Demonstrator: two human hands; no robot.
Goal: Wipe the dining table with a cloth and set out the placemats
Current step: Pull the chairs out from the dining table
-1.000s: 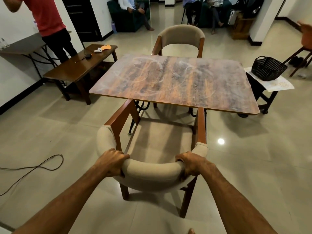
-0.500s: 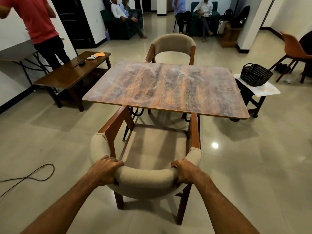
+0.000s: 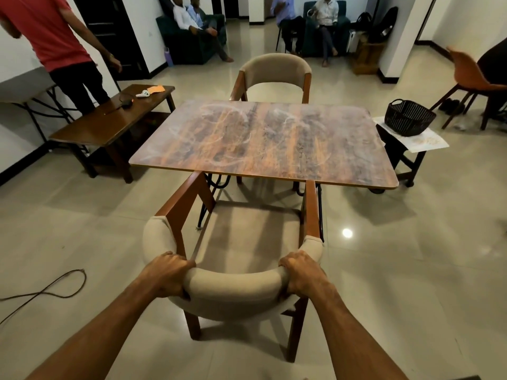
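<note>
Your left hand (image 3: 167, 272) and right hand (image 3: 300, 272) each wrap their grip round the padded back of the chair (image 3: 233, 290) at the near edge of the counter (image 3: 263, 144). Its top is streaked with white smears, so wiping looks not yet begun; no cloth or placemats show.

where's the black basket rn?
Head view, right side: the black basket sits on a pale sheet atop a small dark side table, just beyond the dining table's far right corner.
</note>
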